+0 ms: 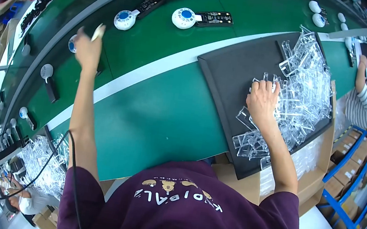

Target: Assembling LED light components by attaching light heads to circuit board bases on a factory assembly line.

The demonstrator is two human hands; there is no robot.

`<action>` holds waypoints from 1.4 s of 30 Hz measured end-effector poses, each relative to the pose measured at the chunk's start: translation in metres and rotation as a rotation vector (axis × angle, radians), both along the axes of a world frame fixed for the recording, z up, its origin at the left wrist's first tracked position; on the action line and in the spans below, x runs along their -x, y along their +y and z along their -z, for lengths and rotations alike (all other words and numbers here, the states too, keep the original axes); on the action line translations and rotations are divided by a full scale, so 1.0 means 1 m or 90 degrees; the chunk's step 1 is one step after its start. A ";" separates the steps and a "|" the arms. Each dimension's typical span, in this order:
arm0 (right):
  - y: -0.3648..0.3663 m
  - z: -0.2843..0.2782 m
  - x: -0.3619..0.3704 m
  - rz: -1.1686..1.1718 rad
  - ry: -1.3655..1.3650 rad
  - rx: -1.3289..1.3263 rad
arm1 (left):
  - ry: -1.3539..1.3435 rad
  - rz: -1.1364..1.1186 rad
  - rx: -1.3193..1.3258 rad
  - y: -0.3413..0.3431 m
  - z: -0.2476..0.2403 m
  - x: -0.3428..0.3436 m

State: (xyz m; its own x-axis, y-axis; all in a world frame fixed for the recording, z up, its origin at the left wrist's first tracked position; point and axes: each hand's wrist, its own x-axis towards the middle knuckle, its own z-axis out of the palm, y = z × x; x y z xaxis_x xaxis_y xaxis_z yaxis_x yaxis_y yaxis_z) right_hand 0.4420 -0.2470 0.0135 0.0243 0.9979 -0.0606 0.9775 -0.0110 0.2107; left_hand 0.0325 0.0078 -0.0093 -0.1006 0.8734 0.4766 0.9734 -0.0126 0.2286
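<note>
My left hand (89, 51) reaches over the green belt, somewhat blurred, with its thumb and fingers apart. Beside its fingers lies a white round device with a blue centre (72, 43), partly covered by the hand. My right hand (263, 99) is at the edge of a heap of clear plastic pieces (307, 89) on a dark grey tray (231, 70). Its fingers curl down on a clear plastic piece (269, 76) that shows past the fingertips. Farther along the belt lie two more round white devices, each joined to a black circuit board: one device (124, 19) and another device (184, 18).
A green work surface (160, 116) lies between my arms, bordered by a white strip (152, 71). A black cable (71, 155) crosses my left arm. Cardboard boxes (318, 178) and a blue rack (342, 209) stand at right. A person in a striped top (365, 108) sits at far right.
</note>
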 end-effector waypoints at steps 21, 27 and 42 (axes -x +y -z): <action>0.048 -0.055 0.100 0.216 1.295 0.028 | -1.058 0.162 0.068 -0.099 -0.077 -0.035; 0.038 -0.088 0.233 0.014 0.745 -0.107 | -1.127 0.206 0.199 -0.152 -0.063 -0.048; 0.040 -0.056 0.243 -0.153 0.505 -0.389 | -1.194 0.081 0.038 -0.192 -0.082 -0.080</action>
State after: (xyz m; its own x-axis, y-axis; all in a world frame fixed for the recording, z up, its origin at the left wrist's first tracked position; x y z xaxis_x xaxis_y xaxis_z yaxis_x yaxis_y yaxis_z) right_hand 0.1988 -0.2073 0.0690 -0.0056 0.8366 0.5478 0.8234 0.3147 -0.4722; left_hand 0.1125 -0.1845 0.0725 -0.3275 0.9260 -0.1877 -0.5136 -0.0077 0.8580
